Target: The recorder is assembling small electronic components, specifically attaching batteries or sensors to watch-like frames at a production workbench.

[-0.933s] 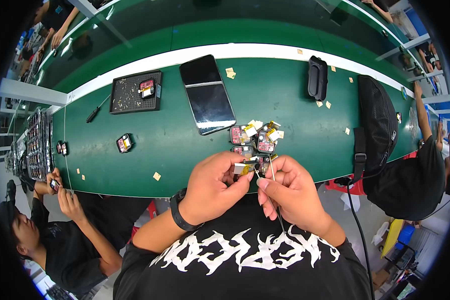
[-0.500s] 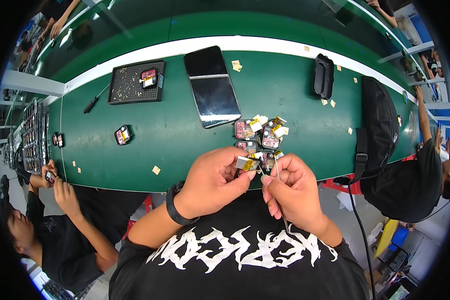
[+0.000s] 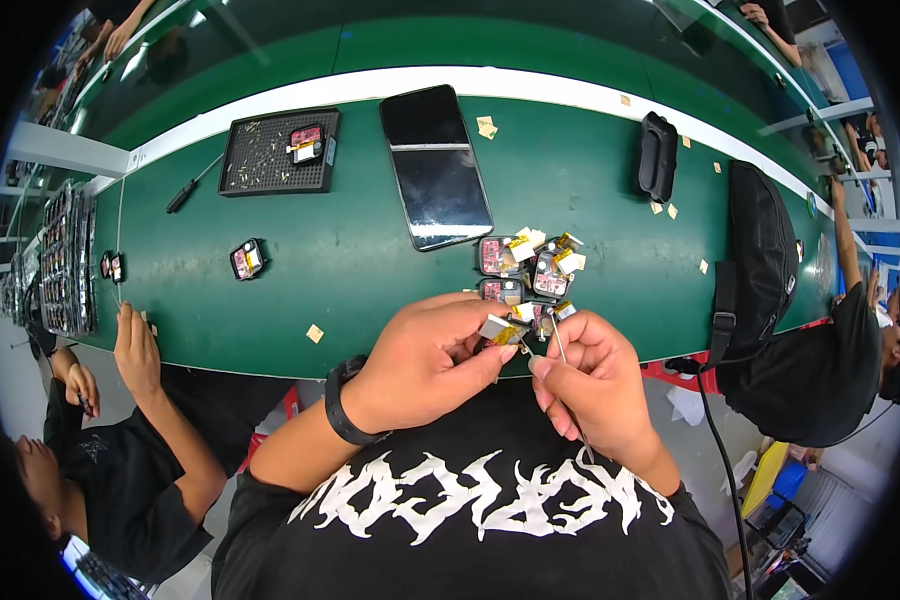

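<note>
My left hand (image 3: 420, 355), with a black band on its wrist, pinches a small electronic unit with a silver pouch battery (image 3: 500, 329) wrapped in yellow tape. Its lower part is mostly covered by my fingers. Metal tweezers (image 3: 558, 338) are in my right hand (image 3: 602, 385); their two prongs stand apart, and one tip is at the edge of the unit. Just beyond both hands sits a cluster of similar open black-cased units (image 3: 497, 256) with reddish circuit boards and taped batteries.
A large black phone-like slab (image 3: 436, 170) lies beyond the cluster. Farther left are a black grid tray (image 3: 238, 165), a screwdriver (image 3: 182, 197) and a single unit (image 3: 248, 260). Rightward lie a black case (image 3: 656, 157) and a black bag (image 3: 755, 260). Co-workers sit on both sides.
The view has shifted slightly. The battery in my left hand tilts a little more, with the tweezers still beside it. At left, a co-worker's hands have moved apart, one lower.
</note>
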The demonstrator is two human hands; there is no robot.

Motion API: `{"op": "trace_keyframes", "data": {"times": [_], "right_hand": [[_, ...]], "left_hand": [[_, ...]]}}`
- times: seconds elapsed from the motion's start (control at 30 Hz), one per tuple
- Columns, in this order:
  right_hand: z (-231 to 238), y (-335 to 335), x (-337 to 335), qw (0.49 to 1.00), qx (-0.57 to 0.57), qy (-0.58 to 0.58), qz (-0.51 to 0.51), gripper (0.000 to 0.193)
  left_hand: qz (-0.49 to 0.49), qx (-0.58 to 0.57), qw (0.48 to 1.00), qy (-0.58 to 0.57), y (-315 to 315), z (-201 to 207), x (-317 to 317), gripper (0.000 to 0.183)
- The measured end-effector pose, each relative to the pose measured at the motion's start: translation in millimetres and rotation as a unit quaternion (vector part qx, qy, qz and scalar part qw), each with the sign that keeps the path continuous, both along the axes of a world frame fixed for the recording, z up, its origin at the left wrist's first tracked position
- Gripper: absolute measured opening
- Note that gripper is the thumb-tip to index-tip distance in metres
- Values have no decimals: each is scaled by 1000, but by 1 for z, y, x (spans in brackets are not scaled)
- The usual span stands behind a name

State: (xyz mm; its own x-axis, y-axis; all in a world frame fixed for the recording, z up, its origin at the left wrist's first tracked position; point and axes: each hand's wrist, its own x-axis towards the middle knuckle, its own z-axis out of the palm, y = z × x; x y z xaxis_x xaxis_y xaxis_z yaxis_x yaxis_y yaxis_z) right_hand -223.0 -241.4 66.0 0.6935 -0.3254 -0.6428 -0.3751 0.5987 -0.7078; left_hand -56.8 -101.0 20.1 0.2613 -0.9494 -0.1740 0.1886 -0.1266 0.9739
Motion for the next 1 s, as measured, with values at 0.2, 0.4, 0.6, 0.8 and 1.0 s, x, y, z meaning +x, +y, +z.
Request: {"op": "trace_keyframes", "data": {"times": [0.2,0.4,0.6,0.8,1.0], "right_hand": [[-10,4,-7,996,-75,-45,32,14],[-23,2,-14,977,-139,-159,-25,22],[-11,-9,12,913,-366,-154,95,46],[-13,-10,12,923,-360,-82,105,30],[-20,-2,3,953,-288,-82,46,16]], "left_hand": [[-22,9,997,80,1,0,2,25],[-35,56,968,243,0,8,3,29],[-103,58,986,119,0,3,3,30],[-96,87,985,113,-2,15,1,34],[-57,71,986,143,0,6,-3,38]]}}
